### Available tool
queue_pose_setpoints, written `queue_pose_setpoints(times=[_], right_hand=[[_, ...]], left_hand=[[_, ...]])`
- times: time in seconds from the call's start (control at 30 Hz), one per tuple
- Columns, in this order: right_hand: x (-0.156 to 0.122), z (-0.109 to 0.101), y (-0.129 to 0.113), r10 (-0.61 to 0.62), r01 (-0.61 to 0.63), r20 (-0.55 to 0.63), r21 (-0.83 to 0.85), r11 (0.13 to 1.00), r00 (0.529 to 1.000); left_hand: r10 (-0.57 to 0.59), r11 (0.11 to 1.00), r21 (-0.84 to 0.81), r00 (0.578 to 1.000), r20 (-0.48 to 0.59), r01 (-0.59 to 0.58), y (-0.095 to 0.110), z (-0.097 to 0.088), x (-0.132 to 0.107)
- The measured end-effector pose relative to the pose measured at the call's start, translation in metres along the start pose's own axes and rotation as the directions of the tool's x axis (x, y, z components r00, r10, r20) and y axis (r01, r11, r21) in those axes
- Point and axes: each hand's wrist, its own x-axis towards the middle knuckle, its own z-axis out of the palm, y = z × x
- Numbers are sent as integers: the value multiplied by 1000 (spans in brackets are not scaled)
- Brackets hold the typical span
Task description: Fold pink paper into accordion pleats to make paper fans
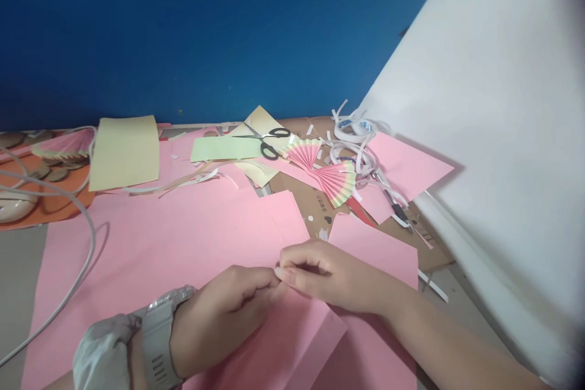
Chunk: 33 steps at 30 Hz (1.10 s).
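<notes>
A sheet of pink paper (292,341) with a narrow folded strip along its right edge is held tilted above the worktop. My left hand (228,311) is closed on its upper edge, and the wrist wears a watch and a grey cloth band. Right beside it, my right hand (320,271) pinches the same edge, thumb against bent forefinger. The fingertips of both hands nearly meet, and part of the edge is hidden behind them. Larger pink sheets (150,256) lie flat beneath.
Behind the hands lie black-handled scissors (269,142), a pleated pink paper fan (315,170), white paper strips (354,140) and a pen (397,210). A yellow sheet (125,152) and a white cable (94,237) are at left. A blue wall (205,30) closes the back.
</notes>
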Motion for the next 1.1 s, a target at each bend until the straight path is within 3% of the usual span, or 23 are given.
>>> queue_pose_setpoints(times=[0.23,0.37,0.67,0.8,1.1], right_hand=[[0,-2,4,35,-28,-144,49,998,989],[-3,-3,6,60,-53,-179,44,998,982],[-3,-7,3,74,-77,-63,-46,996,995],[-4,-7,4,58,-63,-66,-76,995,996],[-2,-8,5,53,-59,-47,-122,991,997]], left_hand=[[-86,995,-55,996,-37,84,1,-3,2],[-91,996,6,992,-82,92,-2,-3,4],[-71,997,-2,996,-49,71,0,-2,1],[-126,992,15,992,-24,126,1,-4,1],[-129,989,67,991,-29,131,-1,-3,2]])
